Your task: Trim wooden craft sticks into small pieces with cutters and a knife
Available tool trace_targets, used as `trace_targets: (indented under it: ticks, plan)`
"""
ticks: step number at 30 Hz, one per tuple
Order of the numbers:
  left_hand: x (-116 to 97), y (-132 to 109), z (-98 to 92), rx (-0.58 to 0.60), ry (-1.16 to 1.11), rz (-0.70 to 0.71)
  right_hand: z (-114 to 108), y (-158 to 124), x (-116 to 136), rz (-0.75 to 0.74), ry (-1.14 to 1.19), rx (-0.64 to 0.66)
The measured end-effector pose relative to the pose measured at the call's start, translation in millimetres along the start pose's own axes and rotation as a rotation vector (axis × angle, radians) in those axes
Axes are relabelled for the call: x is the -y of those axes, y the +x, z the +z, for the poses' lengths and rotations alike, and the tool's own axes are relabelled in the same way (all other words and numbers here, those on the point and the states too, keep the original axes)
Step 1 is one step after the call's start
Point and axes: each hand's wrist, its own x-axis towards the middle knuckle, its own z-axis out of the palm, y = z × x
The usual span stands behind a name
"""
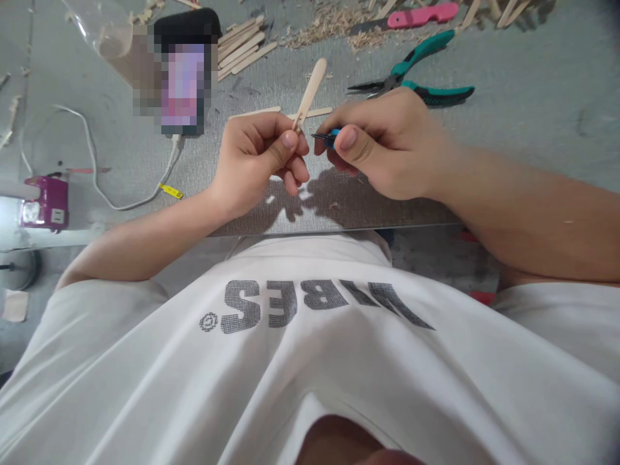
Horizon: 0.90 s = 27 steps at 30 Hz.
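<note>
Pinching wooden stick [311, 84], left hand [254, 161], tip away, cutter [326, 137] in right hand [387, 147]

Grey table [533, 116]: pliers [400, 76], sticks [242, 48], phone [186, 71], prob. shavings [329, 26].

Person wearing a white T-shirt [310, 387]
Grey dotted lettering [283, 303] is running upside down across the chest, centre frame; short sleeves [97, 310] are leaving forearms [159, 239] bare.

Item, lettering: we read the word "VIBES" in dark dotted capitals across the chest of our white T-shirt [310, 374], upside down in the head view, a small round emblem beside the S; the yellow tag [171, 190] on the white cable [117, 208] is too small to read.
</note>
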Motion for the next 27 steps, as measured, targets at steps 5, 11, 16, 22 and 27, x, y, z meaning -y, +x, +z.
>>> trace_targets:
  ticks: [5, 11, 16, 22, 27]
  plan:
    - [1.8, -0.9, -1.2, 0.018, -0.015, 0.008, 2.0, 1.4, -4.6, -0.148, -0.178, -0.089]
    - [3.6, -1.2, -3.1, 0.083, -0.046, 0.027, 2.6, 1.8, -8.5, -0.172, -0.280, -0.109]
    - [4.9, -0.7, -6.2, 0.119, -0.052, -0.025, -0.6, 2.8, -8.7, -0.208, -0.256, -0.073]
    - [7.0, -2.6, -8.1, 0.227, -0.097, -0.034, 0.9, 0.0, 2.2, -0.218, -0.171, -0.005]
    - [10.4, -2.5, -6.3, 0.161, -0.054, -0.052, 3.1, -0.9, 1.7, -0.167, -0.190, 0.026]
